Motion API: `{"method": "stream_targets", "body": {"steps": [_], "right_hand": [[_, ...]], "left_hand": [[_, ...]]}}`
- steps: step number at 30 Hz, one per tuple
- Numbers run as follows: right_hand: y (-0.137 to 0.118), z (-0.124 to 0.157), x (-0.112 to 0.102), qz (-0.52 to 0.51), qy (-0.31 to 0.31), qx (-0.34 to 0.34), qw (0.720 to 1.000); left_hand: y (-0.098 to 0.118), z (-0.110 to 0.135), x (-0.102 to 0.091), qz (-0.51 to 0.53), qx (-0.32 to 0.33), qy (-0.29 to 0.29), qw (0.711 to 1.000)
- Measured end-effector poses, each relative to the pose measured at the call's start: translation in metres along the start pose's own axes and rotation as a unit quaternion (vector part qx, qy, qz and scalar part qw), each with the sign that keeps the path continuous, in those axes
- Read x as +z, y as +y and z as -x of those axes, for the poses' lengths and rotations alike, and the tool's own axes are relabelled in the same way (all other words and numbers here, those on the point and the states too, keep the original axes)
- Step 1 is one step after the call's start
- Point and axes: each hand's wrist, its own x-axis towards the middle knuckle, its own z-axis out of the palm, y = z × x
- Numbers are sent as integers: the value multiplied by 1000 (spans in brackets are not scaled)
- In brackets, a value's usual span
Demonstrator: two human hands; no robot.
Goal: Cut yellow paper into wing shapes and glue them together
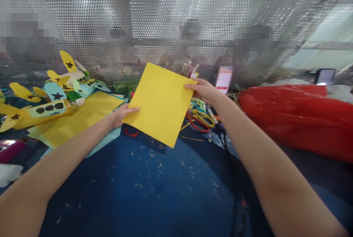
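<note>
In the head view, a square sheet of yellow paper is just above the centre, raised over a dark blue work surface and turned so that its corners point at roughly 11, 2, 5 and 8 o'clock. The left hand grasps its 8 o'clock corner, thumb on the upper face. The right hand pinches the 2 o'clock corner, the thumb again on top; the other fingers of both hands are partly hidden, so their exact curl cannot be told.

Toward 9 o'clock lies a loose stack of yellow and light blue sheets, beside a toy plane with a yellow body bearing black oval windows and black stars; more planes stand toward 10 o'clock. A purple object is near the left edge, between 8 and 9 o'clock.

From the yellow sheet, red scissor handles show at 4 o'clock, next to yellow ones. A phone with a lit screen is at 2 o'clock, just beyond the right hand. A red plastic bag fills 3 o'clock. Perforated silvery sheeting spans 12 o'clock, and pale scraps dot the blue surface toward 6 o'clock.
</note>
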Motion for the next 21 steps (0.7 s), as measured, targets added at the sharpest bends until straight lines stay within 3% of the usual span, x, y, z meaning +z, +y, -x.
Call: {"method": "stream_targets", "body": {"steps": [10, 21], "right_hand": [[1, -2, -6, -34, 6, -10, 999], [0, -4, -7, -94, 59, -29, 993]], "left_hand": [[5, -4, -9, 153, -27, 35, 987], [6, -1, -6, 138, 15, -17, 990]]}}
